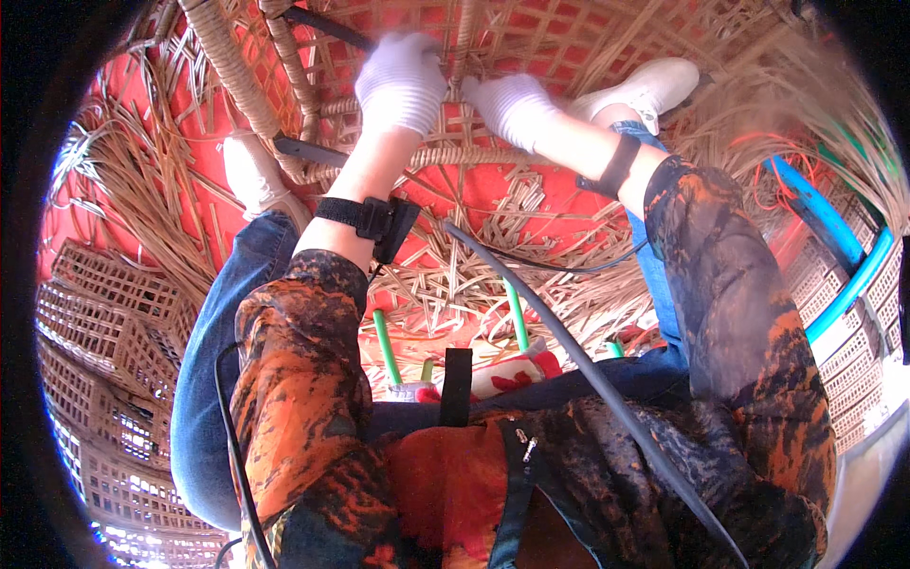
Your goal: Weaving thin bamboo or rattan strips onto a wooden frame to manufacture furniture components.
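Note:
In front of me lies a wicker frame with strip-wrapped bars (pixel 474 155) and an open lattice of woven strips (pixel 540 38). My left hand (pixel 403 81), in a white knitted glove, is curled closed over the lattice. A dark flat bar (pixel 327 27) runs up to its fingers; whether they grip it is hidden. My right hand (pixel 512 106), gloved the same way and slightly blurred, has its fingers drawn together beside a wrapped upright bar (pixel 462 57). What lies in its fingers is too small to make out.
Loose cut strips (pixel 512 218) litter the red floor covering (pixel 194 204). Lattice-woven panels (pixel 104 379) stand on the left. Blue tubes (pixel 815 209) are at the right. My shoes (pixel 251 175) flank the frame, and a grey cable (pixel 588 365) crosses my lap.

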Action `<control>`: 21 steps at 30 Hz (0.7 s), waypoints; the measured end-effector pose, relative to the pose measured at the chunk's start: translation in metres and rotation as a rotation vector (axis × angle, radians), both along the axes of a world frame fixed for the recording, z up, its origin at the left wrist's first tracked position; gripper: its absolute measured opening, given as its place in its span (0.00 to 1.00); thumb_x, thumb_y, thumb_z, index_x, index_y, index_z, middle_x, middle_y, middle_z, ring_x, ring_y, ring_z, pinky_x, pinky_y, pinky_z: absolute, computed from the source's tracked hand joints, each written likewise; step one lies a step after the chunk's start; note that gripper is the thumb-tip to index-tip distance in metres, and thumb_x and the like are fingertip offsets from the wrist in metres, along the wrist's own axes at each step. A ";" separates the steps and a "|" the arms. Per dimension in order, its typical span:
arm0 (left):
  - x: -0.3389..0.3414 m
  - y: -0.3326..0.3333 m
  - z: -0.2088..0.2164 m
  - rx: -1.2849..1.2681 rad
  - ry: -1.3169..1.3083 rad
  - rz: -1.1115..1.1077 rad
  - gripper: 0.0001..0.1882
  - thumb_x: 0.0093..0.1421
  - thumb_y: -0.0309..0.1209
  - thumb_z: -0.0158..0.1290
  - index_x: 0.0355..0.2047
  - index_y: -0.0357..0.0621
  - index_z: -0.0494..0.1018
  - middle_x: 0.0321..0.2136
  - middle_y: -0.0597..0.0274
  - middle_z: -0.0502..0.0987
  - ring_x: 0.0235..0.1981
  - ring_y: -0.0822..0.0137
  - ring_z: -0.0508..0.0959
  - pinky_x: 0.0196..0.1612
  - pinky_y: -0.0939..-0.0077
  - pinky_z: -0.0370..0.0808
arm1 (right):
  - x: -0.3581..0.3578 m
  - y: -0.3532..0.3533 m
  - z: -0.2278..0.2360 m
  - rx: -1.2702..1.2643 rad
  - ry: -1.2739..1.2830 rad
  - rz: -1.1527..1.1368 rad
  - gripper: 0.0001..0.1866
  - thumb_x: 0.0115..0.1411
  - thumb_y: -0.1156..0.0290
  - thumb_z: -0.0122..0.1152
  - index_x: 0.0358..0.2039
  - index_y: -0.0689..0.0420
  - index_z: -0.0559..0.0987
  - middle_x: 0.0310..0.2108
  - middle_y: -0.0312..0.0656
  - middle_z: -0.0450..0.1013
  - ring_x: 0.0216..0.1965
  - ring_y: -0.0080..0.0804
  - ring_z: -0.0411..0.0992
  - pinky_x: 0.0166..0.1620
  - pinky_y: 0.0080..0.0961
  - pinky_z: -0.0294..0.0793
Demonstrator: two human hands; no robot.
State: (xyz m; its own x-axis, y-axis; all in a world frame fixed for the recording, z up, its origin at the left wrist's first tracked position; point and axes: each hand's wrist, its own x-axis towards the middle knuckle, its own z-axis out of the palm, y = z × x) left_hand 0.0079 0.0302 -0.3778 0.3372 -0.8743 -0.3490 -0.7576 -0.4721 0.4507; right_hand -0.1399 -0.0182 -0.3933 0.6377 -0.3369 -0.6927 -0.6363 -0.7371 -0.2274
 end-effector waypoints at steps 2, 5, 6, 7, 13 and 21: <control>-0.006 0.005 0.001 -0.066 0.056 0.105 0.14 0.55 0.38 0.49 0.39 0.52 0.77 0.38 0.54 0.76 0.41 0.51 0.76 0.46 0.61 0.72 | -0.006 0.004 0.006 0.009 0.046 0.028 0.16 0.60 0.70 0.46 0.47 0.59 0.72 0.33 0.54 0.76 0.36 0.50 0.76 0.35 0.43 0.76; -0.018 0.014 -0.002 -0.004 0.182 0.087 0.14 0.56 0.39 0.49 0.38 0.50 0.77 0.39 0.53 0.77 0.41 0.51 0.76 0.46 0.62 0.72 | -0.007 0.007 0.015 0.155 0.128 -0.008 0.15 0.59 0.65 0.49 0.35 0.60 0.80 0.36 0.52 0.76 0.37 0.49 0.76 0.38 0.41 0.76; -0.021 0.018 -0.016 0.141 0.185 0.129 0.15 0.55 0.40 0.50 0.40 0.49 0.77 0.39 0.52 0.77 0.42 0.52 0.76 0.47 0.65 0.72 | -0.005 0.007 0.014 0.153 0.122 -0.005 0.15 0.59 0.65 0.49 0.35 0.60 0.80 0.36 0.52 0.76 0.37 0.49 0.76 0.38 0.41 0.76; -0.023 0.026 -0.028 0.148 0.274 0.204 0.16 0.55 0.40 0.50 0.41 0.49 0.77 0.39 0.52 0.77 0.43 0.53 0.76 0.48 0.64 0.72 | -0.004 0.008 0.010 0.189 0.112 -0.071 0.16 0.60 0.62 0.49 0.34 0.61 0.80 0.33 0.52 0.77 0.34 0.48 0.76 0.36 0.40 0.76; -0.022 0.018 -0.035 0.204 0.374 0.171 0.21 0.54 0.44 0.53 0.45 0.50 0.75 0.41 0.53 0.77 0.44 0.54 0.76 0.48 0.64 0.71 | -0.014 -0.011 -0.004 0.557 0.358 -0.710 0.24 0.61 0.52 0.46 0.30 0.63 0.78 0.19 0.46 0.73 0.21 0.42 0.71 0.30 0.38 0.73; -0.023 0.002 -0.034 0.444 0.238 -0.006 0.22 0.56 0.49 0.49 0.48 0.55 0.74 0.43 0.52 0.76 0.46 0.51 0.75 0.49 0.62 0.71 | -0.004 -0.019 -0.006 0.213 0.395 -0.186 0.19 0.55 0.65 0.48 0.43 0.58 0.79 0.44 0.49 0.75 0.45 0.46 0.74 0.44 0.43 0.73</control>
State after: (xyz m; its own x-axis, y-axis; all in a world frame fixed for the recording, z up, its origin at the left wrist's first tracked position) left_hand -0.0147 0.0320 -0.4121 0.1982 -0.6260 -0.7542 -0.6618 -0.6531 0.3681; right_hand -0.1435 -0.0372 -0.3998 0.2547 -0.2446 -0.9356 -0.8210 -0.5659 -0.0755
